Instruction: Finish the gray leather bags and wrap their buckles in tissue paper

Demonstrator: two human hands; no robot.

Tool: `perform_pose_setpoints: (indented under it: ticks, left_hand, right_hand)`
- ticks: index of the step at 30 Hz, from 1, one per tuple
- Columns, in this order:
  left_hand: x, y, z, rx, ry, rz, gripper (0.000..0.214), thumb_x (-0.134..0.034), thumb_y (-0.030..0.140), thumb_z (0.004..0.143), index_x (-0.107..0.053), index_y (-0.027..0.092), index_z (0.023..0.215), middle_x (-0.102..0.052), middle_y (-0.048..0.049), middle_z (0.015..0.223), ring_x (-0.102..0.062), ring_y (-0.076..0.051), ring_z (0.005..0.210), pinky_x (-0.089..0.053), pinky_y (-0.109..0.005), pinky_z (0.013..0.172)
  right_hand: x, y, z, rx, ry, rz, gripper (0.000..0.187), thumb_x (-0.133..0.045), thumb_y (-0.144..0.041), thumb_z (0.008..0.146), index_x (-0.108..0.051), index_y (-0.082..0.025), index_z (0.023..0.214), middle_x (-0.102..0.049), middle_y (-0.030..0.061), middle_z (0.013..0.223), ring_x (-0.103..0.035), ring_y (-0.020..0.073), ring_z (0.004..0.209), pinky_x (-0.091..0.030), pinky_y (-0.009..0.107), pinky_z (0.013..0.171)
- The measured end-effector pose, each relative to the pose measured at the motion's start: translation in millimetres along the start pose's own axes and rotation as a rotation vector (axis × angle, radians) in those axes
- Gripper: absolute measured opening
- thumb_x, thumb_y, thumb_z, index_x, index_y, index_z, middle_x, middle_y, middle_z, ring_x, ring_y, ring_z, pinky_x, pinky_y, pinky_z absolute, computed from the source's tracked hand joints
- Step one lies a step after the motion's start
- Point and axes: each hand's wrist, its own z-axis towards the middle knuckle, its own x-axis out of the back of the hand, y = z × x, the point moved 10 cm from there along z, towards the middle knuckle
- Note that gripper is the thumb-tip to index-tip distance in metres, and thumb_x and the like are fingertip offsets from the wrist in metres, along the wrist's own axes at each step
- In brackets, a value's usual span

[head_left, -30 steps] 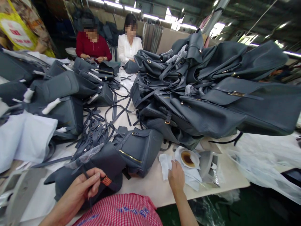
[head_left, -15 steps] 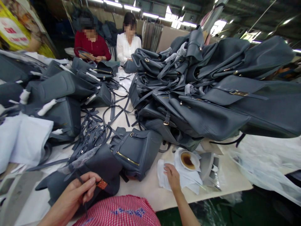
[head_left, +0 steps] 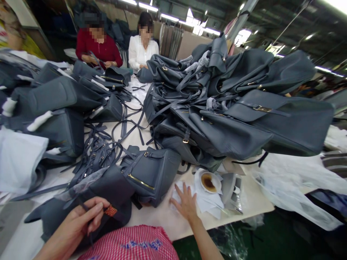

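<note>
The left hand [head_left: 78,224] pinches a thin dark stick [head_left: 81,203] over the grey bag [head_left: 114,187] at the table [head_left: 162,216] edge, while the right hand [head_left: 185,204], 5 fingers spread, lies on white tissue [head_left: 208,206] beside the dish of brown liquid [head_left: 208,181]; pressing flat should stop it sliding.

Left hand [head_left: 77,221] curled, right hand [head_left: 185,204] flat

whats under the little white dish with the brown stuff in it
Under the dish lie white paper sheets that spread to the right hand, which rests flat on them. What lies beneath the sheets is covered, likely the table.
</note>
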Motion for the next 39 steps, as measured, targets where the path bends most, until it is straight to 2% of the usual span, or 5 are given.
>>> perform_pose_setpoints:
  ticks: [3, 6, 13, 24, 39]
  left_hand:
    - [4.1, -2.2, -2.4, 0.002, -0.006, -0.005, 0.048, -0.079, 0.057, 0.06, -0.07, 0.015, 0.08, -0.046, 0.0041, 0.046, -0.036, -0.007, 0.045, -0.028, -0.018, 0.046]
    - [6.7, -4.5, -3.7, -0.006, -0.017, -0.005, 0.045, -0.077, 0.056, 0.064, -0.07, 0.016, 0.082, -0.047, 0.0039, 0.048, -0.037, -0.007, 0.046, -0.029, -0.019, 0.047]
    - [7.8, -6.7, 1.9, -0.025, -0.037, -0.005, 0.047, -0.073, 0.059, 0.067, -0.068, 0.015, 0.081, -0.045, 0.0046, 0.046, -0.033, -0.007, 0.045, -0.025, -0.019, 0.045]
    - [2.6, 3.2, -1.1, -0.016, -0.017, -0.008, 0.05, -0.078, 0.059, 0.062, -0.068, 0.014, 0.081, -0.047, 0.0047, 0.047, -0.035, -0.007, 0.046, -0.026, -0.02, 0.047]
    - [2.1, -1.4, -1.1, -0.036, -0.073, -0.046, 0.044, -0.076, 0.054, 0.068, -0.067, 0.014, 0.082, -0.046, 0.0057, 0.048, -0.035, -0.007, 0.046, -0.025, -0.02, 0.048]
  right_hand:
    - [34.0, 34.2, 11.1, -0.06, 0.13, -0.026, 0.049, -0.036, -0.044, 0.095, -0.054, -0.024, 0.135, -0.053, 0.0135, 0.139, -0.047, 0.0297, 0.127, -0.036, 0.046, 0.102]
    - [62.3, 79.4, 14.7, -0.212, 0.288, -0.076, 0.05, -0.035, -0.039, 0.094, -0.061, -0.009, 0.124, -0.049, 0.0263, 0.134, -0.041, 0.0405, 0.126, -0.033, 0.057, 0.098]
    - [75.3, 120.8, 20.4, -0.229, 0.405, -0.076, 0.031, -0.047, -0.027, 0.087, -0.074, -0.014, 0.082, -0.062, 0.021, 0.104, -0.055, 0.0389, 0.097, -0.038, 0.057, 0.084]
    - [3.4, -22.9, -40.5, 0.168, 0.234, 0.159, 0.038, -0.043, -0.041, 0.095, -0.063, -0.019, 0.118, -0.064, 0.0152, 0.119, -0.059, 0.0287, 0.1, -0.047, 0.04, 0.084]
    - [-10.6, 16.4, -29.8, -0.014, 0.15, 0.527, 0.033, -0.047, -0.044, 0.089, -0.065, -0.021, 0.074, -0.07, 0.0087, 0.095, -0.064, 0.0226, 0.093, -0.05, 0.034, 0.085]
